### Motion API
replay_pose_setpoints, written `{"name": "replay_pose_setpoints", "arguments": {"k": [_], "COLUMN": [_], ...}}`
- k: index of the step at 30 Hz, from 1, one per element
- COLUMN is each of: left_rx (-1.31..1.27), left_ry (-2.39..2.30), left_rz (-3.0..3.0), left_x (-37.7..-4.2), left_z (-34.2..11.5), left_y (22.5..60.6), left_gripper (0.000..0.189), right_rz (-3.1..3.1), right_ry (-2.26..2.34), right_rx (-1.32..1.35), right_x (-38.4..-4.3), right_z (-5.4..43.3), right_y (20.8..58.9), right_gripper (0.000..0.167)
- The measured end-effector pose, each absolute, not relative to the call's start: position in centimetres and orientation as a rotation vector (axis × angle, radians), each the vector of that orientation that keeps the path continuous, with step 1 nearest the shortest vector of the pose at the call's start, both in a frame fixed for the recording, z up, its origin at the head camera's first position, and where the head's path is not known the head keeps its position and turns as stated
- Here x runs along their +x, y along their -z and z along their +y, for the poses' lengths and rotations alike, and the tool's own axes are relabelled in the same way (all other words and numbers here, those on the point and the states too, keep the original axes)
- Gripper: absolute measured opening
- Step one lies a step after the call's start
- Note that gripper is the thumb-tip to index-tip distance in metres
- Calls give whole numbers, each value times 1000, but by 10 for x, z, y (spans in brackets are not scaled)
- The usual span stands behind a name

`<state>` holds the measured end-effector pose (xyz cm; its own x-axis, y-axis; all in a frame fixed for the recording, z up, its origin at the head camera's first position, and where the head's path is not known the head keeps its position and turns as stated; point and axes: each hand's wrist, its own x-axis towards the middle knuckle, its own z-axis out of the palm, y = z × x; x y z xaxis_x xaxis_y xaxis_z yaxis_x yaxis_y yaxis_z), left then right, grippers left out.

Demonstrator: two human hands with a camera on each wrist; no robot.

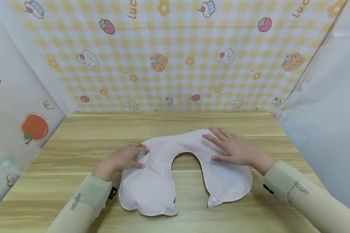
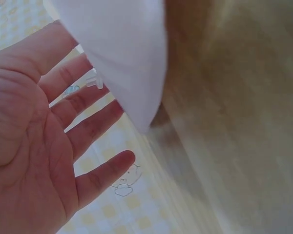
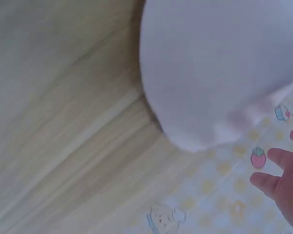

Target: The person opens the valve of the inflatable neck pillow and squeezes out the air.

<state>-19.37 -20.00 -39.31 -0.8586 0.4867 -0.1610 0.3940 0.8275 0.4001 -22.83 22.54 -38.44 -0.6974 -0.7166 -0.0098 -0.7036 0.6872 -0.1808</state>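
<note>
A pale pink U-shaped inflatable neck pillow [image 1: 151, 189] lies on the wooden table, its opening toward me. Both tips carry a snap button, one on the left tip [image 1: 172, 208] and one on the right tip [image 1: 213, 200]. My left hand [image 1: 123, 158] is at the pillow's upper left edge, thumb and fingers spread apart. A small clear valve [image 2: 94, 80] sticks out near these fingers in the left wrist view. With its fingers extended, my right hand [image 1: 235, 149] rests on the upper right part of the pillow.
The wooden table [image 1: 84, 142] reaches back to a yellow checked cloth wall [image 1: 178, 42] with cartoon prints. White sheets stand at the left [image 1: 11, 81] and right [image 1: 332, 94]. Dark straps show under both wrists.
</note>
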Motion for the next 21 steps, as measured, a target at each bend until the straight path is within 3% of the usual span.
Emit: {"name": "replay_pose_setpoints", "arguments": {"k": [21], "left_rx": [680], "left_ry": [-486], "left_rz": [2780], "left_x": [-196], "left_z": [-202], "left_y": [397], "left_gripper": [52], "right_rz": [2764], "right_ry": [291], "right_rx": [-1253], "right_x": [-248], "right_z": [193], "right_y": [417], "right_gripper": [69]}}
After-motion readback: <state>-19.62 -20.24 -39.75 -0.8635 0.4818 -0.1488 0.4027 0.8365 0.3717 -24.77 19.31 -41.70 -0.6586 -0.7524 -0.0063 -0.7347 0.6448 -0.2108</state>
